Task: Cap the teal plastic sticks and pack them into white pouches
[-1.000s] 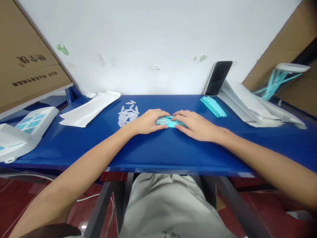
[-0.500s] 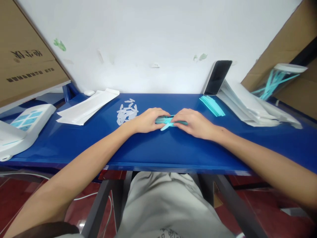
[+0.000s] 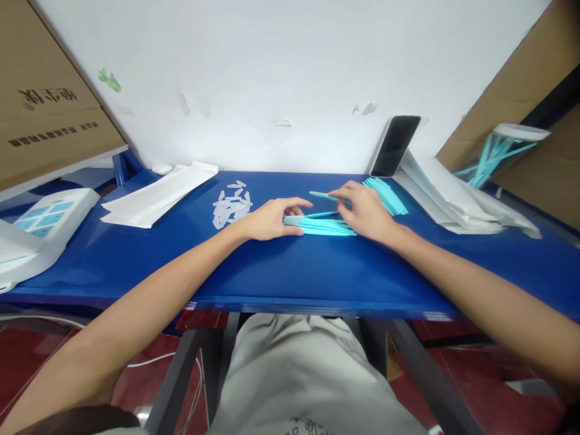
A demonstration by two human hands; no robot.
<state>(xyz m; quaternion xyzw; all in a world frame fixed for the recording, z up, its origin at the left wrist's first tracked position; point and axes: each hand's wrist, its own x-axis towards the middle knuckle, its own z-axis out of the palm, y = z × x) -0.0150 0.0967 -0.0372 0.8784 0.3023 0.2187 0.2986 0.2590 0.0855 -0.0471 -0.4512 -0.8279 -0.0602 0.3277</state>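
My left hand point(image 3: 274, 219) is closed round the left end of a bundle of turquoise sticks point(image 3: 328, 226) low over the blue table. The free ends of the bundle fan out to the right. Between the thumb and fingers of my right hand point(image 3: 362, 208) is a single turquoise stick point(image 3: 321, 195), pointing left above the bundle. Behind my right hand lies a fanned stack of turquoise strips point(image 3: 388, 196). A pile of small translucent pieces point(image 3: 230, 208) sits to the left of my left hand.
White paper sleeves point(image 3: 158, 192) and a white device point(image 3: 54, 229) are at the left, below a cardboard box point(image 3: 54, 96). A phone point(image 3: 395, 146) leans on the wall. White bags point(image 3: 448, 196) and a clear cup of turquoise sticks point(image 3: 493, 156) are at the right.
My right hand has moved right and slightly back from the bundle, with one stick in its fingers. More of the bundle now shows. My left hand has hardly moved.
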